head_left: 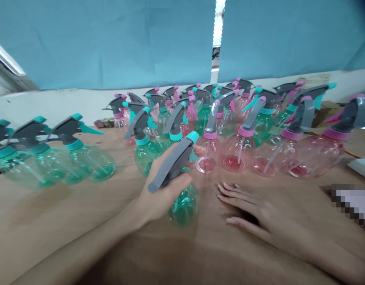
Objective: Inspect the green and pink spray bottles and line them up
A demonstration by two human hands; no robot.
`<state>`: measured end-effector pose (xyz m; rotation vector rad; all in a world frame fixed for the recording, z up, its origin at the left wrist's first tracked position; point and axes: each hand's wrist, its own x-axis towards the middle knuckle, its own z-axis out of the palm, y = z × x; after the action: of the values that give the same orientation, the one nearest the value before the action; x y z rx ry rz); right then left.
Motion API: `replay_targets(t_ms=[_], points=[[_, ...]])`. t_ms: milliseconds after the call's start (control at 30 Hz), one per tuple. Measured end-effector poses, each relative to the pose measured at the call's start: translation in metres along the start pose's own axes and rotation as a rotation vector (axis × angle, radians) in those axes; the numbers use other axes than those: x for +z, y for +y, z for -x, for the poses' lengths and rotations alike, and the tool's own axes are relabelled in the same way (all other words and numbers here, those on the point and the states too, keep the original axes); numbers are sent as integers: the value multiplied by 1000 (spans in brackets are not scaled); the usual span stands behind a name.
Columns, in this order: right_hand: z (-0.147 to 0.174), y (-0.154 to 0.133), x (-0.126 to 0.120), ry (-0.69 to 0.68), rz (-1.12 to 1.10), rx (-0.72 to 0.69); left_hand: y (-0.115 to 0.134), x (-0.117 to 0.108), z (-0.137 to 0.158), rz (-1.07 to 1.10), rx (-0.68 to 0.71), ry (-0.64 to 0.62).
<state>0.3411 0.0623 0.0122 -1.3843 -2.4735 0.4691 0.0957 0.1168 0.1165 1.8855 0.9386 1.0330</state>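
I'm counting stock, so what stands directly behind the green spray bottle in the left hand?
Another spray bottle with a turquoise collar and grey head shows there. The left hand and held bottle hide its lower body and base.

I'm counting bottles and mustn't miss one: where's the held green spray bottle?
In the head view, the green spray bottle is just below centre in the left hand, with the right hand and a pink bottle to its right.
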Motion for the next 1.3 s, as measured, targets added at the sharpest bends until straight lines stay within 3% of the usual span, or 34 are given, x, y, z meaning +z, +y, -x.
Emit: replay_targets(t_ms=[733, 933, 1133, 1300], points=[[-1, -4, -4, -1, -61, 14, 9, 4, 1, -29, -26, 50], [0, 0, 0, 43, -132, -2, 8, 3, 3, 5, -53, 35], [0, -2, -2, 31, -111, -5, -4, -2, 6, 47, -68, -56], [-1, -3, -3, 22, -100, 10, -2, -2, 5, 73, -20, -81]])
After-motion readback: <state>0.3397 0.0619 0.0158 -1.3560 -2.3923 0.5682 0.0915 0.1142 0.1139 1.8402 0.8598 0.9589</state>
